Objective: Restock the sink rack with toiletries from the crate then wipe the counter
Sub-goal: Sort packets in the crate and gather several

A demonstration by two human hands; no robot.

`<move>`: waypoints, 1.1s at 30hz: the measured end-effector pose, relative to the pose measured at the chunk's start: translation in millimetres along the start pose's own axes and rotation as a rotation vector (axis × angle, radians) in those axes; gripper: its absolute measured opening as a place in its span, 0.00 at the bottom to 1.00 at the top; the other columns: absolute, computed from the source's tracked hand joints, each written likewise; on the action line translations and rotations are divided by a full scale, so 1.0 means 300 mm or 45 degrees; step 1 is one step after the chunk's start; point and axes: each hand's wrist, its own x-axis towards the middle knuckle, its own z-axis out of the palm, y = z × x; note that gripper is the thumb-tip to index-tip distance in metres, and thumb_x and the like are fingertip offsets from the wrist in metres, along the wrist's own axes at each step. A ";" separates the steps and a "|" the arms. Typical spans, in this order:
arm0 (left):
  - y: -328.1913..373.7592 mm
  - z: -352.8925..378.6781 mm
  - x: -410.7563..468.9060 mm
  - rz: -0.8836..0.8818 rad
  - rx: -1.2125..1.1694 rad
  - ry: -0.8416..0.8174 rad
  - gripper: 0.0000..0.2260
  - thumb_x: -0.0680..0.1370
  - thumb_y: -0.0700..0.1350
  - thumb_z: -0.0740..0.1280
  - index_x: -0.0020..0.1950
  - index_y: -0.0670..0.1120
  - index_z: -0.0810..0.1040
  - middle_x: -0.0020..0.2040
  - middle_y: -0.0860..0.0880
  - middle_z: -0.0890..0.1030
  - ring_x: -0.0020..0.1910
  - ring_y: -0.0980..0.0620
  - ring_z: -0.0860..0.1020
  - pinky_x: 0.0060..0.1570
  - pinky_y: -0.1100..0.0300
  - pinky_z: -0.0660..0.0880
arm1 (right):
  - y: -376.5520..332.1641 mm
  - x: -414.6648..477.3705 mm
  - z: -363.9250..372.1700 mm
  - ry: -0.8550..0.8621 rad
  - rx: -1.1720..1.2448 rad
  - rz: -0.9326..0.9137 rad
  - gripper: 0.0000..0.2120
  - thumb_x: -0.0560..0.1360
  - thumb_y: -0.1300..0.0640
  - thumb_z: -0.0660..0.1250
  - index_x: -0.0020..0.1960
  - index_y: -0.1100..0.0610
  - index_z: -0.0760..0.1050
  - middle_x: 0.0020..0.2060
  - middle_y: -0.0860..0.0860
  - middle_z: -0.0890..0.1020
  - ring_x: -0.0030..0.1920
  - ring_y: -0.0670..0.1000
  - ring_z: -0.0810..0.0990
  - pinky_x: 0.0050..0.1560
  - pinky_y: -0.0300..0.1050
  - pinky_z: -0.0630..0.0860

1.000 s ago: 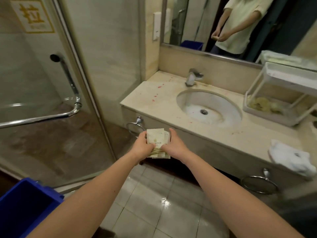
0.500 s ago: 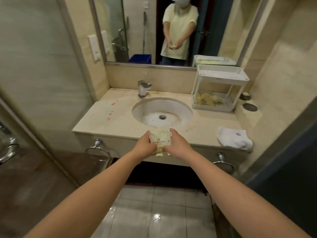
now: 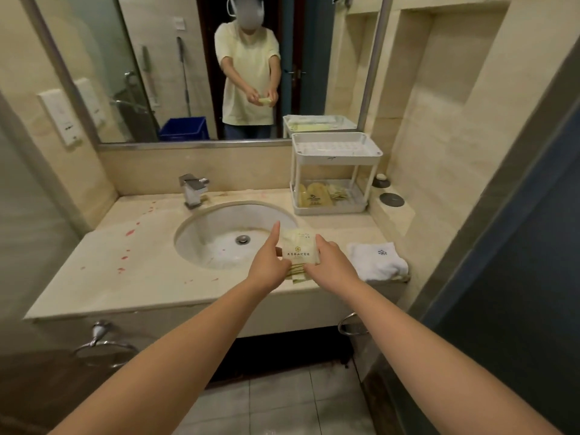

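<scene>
Fingers (image 3: 276, 235): left hand (image 3: 266, 266), right hand (image 3: 330, 262) round sachets (image 3: 299, 251)

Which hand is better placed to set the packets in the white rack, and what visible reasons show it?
Right. The right hand grips the packets on the side nearer the rack, which stands at the back right of the counter. The left hand would probably have to reach across.

pale yellow packets (image 3: 299, 251), white rack (image 3: 337, 149)
</scene>
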 end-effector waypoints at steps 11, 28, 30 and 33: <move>0.058 0.008 0.414 0.189 0.231 -0.214 0.32 0.75 0.35 0.65 0.76 0.53 0.62 0.47 0.53 0.78 0.47 0.51 0.80 0.42 0.53 0.82 | 0.029 0.303 -0.090 0.144 -0.021 0.113 0.24 0.71 0.62 0.66 0.66 0.50 0.71 0.54 0.52 0.78 0.51 0.54 0.79 0.45 0.50 0.79; 0.011 0.141 0.762 0.169 0.227 -0.461 0.33 0.70 0.30 0.69 0.73 0.48 0.69 0.45 0.60 0.76 0.41 0.59 0.80 0.38 0.58 0.81 | 0.209 0.594 -0.101 0.006 -0.227 0.232 0.42 0.71 0.59 0.69 0.79 0.50 0.53 0.67 0.54 0.69 0.62 0.55 0.74 0.55 0.51 0.77; 0.012 0.161 0.810 0.156 0.234 -0.489 0.35 0.70 0.31 0.71 0.74 0.50 0.68 0.45 0.60 0.76 0.40 0.56 0.81 0.39 0.56 0.82 | 0.242 0.650 -0.102 -0.015 -0.222 0.228 0.41 0.71 0.59 0.70 0.78 0.50 0.54 0.67 0.54 0.69 0.62 0.55 0.74 0.55 0.52 0.78; 0.023 0.198 0.897 0.113 0.244 -0.519 0.39 0.70 0.33 0.72 0.77 0.49 0.61 0.48 0.59 0.74 0.42 0.51 0.83 0.42 0.53 0.82 | 0.296 0.752 -0.116 -0.046 -0.206 0.221 0.41 0.70 0.60 0.70 0.78 0.51 0.56 0.67 0.53 0.69 0.63 0.55 0.74 0.57 0.51 0.77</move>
